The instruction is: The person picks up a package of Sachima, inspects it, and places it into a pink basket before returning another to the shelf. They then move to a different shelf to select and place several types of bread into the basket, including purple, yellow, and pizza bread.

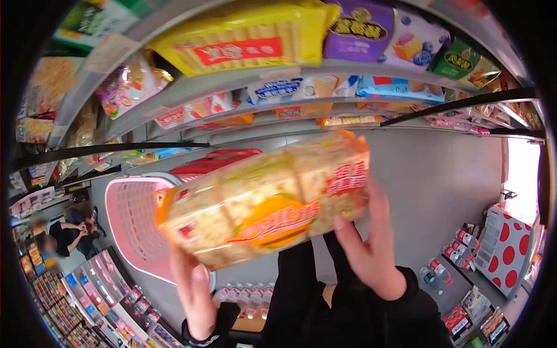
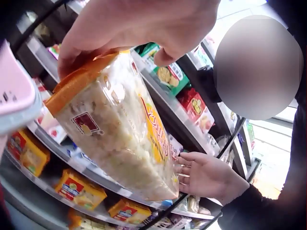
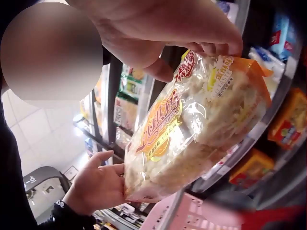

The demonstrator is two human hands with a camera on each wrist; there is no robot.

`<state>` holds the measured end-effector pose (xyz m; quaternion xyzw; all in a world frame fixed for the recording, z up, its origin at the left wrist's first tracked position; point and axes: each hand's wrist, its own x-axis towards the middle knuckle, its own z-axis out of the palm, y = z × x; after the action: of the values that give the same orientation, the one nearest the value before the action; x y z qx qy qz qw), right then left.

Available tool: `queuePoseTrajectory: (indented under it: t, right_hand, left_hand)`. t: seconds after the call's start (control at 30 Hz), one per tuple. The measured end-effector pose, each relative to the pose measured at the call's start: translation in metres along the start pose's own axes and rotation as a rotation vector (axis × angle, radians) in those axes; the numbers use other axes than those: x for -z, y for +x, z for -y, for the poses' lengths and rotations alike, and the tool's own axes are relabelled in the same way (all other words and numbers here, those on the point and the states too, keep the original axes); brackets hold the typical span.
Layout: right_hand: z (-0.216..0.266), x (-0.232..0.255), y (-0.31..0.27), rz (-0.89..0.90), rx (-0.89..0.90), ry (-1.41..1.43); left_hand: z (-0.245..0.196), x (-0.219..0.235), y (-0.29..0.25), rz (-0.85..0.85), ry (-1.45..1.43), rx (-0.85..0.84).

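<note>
Snack pack (image 1: pixel 267 200): big clear bag w/ orange ends and orange-red label, pale puffed/crispy pieces inside. Held up in the air betw. both hands, lying crosswise and tilted, right end higher, in front of the shelves and just above the basket.
Left hand (image 1: pixel 194 290): at the pack's lower left end, fingers curled round the edge, thumb up on the front face. Left wrist view shows it gripping the orange end seam from above.
Right hand (image 1: pixel 371 243): at the pack's right end, palm behind the bag, fingers wrapped round the back, thumb on the near side. Right wrist view: fingers clamp the top end of the pack.
Grip: both hands clasping the pack, one per end; not spread.
Basket (image 1: pixel 130 220): pink plastic shopping basket w/ red handle (image 1: pixel 212 162), just behind/below the pack's left part; hangs near the left forearm, exact contact can't tell.
Shelves (image 1: pixel 243 78): grey store racks above and beyond the pack, packed w/ snacks, e.g. yellow cracker pack (image 1: pixel 243 37), purple bag (image 1: pixel 360 29), green bag (image 1: pixel 464 61).
Floor: grey; bottled drinks (image 1: pixel 246 293) in a row below the hands.
Sleeves: black (image 1: pixel 371 313).
Far left: seated person, small, blurred.
</note>
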<state>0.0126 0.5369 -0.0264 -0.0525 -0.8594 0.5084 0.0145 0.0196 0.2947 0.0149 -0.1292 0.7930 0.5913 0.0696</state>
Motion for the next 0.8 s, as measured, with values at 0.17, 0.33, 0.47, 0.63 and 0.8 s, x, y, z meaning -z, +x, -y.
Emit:
queuePoseTrajectory:
  t: [0.17,0.33,0.47,0.63,0.8]
  right_hand:
    - [-0.100,0.010,-0.025,-0.071,-0.160,-0.042]
    - [-0.204,-0.032,-0.044,-0.045,-0.299,-0.170]
    - [-0.278,-0.090,-0.038,-0.016,-0.318,-0.273]
    - [-0.336,-0.160,-0.001,0.000,-0.452,-0.233]
    - [-0.364,-0.215,0.058,0.000,-0.453,-0.207]
  left_hand:
    - [0.061,-0.093,0.025,0.131,-0.029,0.211]
    - [0.180,-0.147,0.052,0.142,-0.120,0.355]
    - [0.269,-0.165,0.080,0.140,-0.008,0.478]
    - [0.364,-0.167,0.136,0.098,-0.046,0.571]
    - [0.388,-0.168,0.211,-0.011,0.058,0.507]
